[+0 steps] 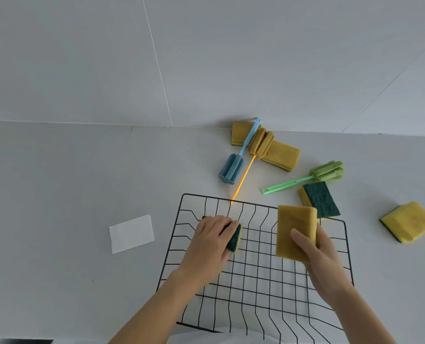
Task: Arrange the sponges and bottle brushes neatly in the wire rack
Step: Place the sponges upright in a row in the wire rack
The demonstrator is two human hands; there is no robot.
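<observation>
A black wire rack (256,276) sits on the white counter in front of me. My left hand (210,244) presses a yellow sponge with a green scouring side (234,239) onto the rack's left part. My right hand (315,256) holds a second yellow sponge (294,227) upright above the rack's right side. Behind the rack lie a blue bottle brush (233,167), a yellow bottle brush (258,145) with its handle end touching the rack's rim, and a green bottle brush (323,172). Loose sponges lie at the back (283,156), at the rack's far right corner (320,198) and at the right (408,220).
A white card (132,233) lies flat on the counter left of the rack. A white wall (206,58) rises directly behind the brushes. One more yellow sponge (238,134) leans at the wall under the blue brush handle.
</observation>
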